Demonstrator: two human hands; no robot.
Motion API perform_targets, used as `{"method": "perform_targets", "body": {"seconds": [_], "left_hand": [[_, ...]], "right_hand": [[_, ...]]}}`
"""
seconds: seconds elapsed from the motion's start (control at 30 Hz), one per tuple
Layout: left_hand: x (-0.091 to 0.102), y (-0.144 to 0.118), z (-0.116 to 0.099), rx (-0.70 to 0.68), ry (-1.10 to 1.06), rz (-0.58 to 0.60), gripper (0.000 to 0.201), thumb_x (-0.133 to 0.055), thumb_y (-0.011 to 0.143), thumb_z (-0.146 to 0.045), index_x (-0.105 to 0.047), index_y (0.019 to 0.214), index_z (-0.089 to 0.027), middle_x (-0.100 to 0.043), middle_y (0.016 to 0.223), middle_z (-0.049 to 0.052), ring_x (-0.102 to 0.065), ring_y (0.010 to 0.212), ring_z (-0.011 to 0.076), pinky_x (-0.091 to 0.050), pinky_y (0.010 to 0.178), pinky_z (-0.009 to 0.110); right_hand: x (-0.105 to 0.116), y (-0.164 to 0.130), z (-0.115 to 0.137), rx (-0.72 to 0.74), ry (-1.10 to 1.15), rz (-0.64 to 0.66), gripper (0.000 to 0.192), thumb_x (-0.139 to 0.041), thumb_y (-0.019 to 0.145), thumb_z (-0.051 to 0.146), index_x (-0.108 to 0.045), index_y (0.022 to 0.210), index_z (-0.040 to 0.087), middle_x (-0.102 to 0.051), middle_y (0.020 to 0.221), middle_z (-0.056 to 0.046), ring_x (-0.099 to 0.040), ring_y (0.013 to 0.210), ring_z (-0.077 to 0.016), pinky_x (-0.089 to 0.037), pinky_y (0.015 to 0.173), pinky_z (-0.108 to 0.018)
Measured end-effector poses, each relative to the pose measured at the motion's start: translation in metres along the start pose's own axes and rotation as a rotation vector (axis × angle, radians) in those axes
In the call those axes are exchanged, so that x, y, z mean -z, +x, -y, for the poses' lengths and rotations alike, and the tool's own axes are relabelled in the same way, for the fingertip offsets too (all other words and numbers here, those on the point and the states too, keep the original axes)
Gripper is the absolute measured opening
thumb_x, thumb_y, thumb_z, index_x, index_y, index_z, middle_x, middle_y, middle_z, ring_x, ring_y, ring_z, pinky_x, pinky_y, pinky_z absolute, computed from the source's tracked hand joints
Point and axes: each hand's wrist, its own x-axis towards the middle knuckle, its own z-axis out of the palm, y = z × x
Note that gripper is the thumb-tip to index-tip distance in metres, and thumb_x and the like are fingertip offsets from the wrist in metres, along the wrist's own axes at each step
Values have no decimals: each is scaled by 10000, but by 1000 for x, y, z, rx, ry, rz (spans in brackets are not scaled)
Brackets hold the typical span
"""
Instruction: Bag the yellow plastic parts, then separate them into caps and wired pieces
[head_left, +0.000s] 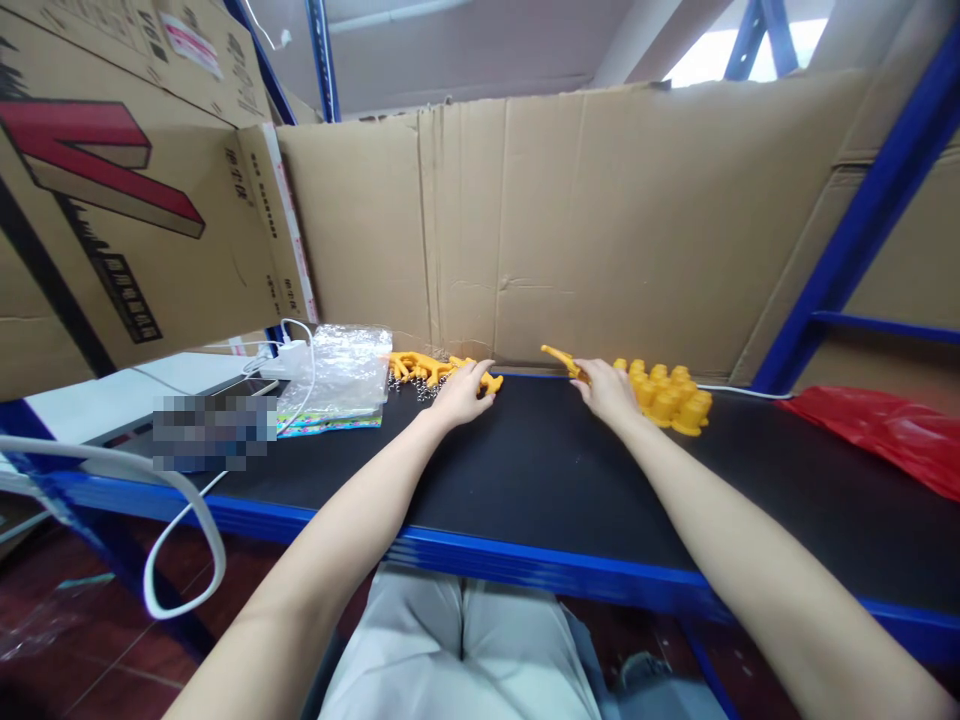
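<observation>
My left hand [459, 396] is at the back of the black shelf, its fingers closed on a yellow branched plastic piece [492, 383] whose end shows past the fingertips. More yellow branched pieces [420, 366] lie just left of it, with small metal parts [427, 388] scattered around them, too small to name. In my right hand [606, 392] a slim yellow plastic piece [556, 355] is pinched, one end pointing up and left. Several yellow cup-shaped plastic pieces [671, 395] stand in a group right beside that hand.
Clear plastic bags [345, 365] lie at left, near a white power strip [289, 358] with cables. A red plastic bag [877, 425] is at right. Cardboard [600, 220] walls the back. The shelf's blue front edge [525, 560] runs above my lap.
</observation>
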Motion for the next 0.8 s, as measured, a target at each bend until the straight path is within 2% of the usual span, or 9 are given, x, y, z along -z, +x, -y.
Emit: {"method": "perform_targets", "body": {"seconds": [0.1, 0.23, 0.43, 0.57, 0.67, 0.8], "left_hand": [[-4, 1, 3, -21, -4, 15, 522, -542, 773, -265, -421, 1267, -148, -524, 1230, 121, -474, 1168, 238, -385, 977, 368], [-8, 2, 7, -20, -8, 24, 474, -536, 777, -269, -461, 1230, -149, -543, 1214, 119, -493, 1145, 240, -394, 968, 375], [-9, 2, 6, -20, -1, 63, 352, -520, 788, -283, -541, 1119, -165, -585, 1137, 99, -538, 1066, 227, -423, 923, 373], [-3, 2, 1, -1, 34, 77, 335, -518, 786, -279, -555, 1099, -164, -591, 1115, 98, -538, 1063, 222, -417, 922, 359], [7, 2, -3, 102, 94, 54, 361, -517, 782, -279, -550, 1120, -157, -583, 1130, 114, -519, 1092, 238, -402, 936, 364], [31, 2, -5, 354, 194, -35, 483, -518, 778, -343, -476, 1219, -151, -522, 1219, 150, -464, 1148, 297, -373, 955, 440]], "right_hand": [[-1, -4, -8, 20, -299, 143, 314, -479, 863, 202, -561, 1165, 178, -605, 1094, -122, -555, 1028, -246, -351, 898, -391], [-4, -6, -4, 10, -455, 264, 324, -395, 885, 163, -566, 1159, 139, -592, 1101, -155, -561, 1020, -260, -345, 879, -384], [-13, -3, -8, 4, -508, 300, 346, -381, 897, 212, -530, 1199, 136, -591, 1115, -161, -549, 1036, -256, -342, 890, -384], [-20, -1, -18, 32, -443, 287, 337, -403, 896, 255, -544, 1187, 162, -600, 1118, -165, -542, 1052, -263, -317, 921, -445], [-24, -2, -21, 40, -403, 252, 349, -401, 898, 262, -538, 1204, 167, -554, 1212, -168, -499, 1129, -267, -273, 967, -484], [-25, -5, -20, 44, -397, 213, 373, -388, 902, 285, -514, 1231, 161, -489, 1305, -150, -431, 1211, -262, -217, 1012, -515]]}}
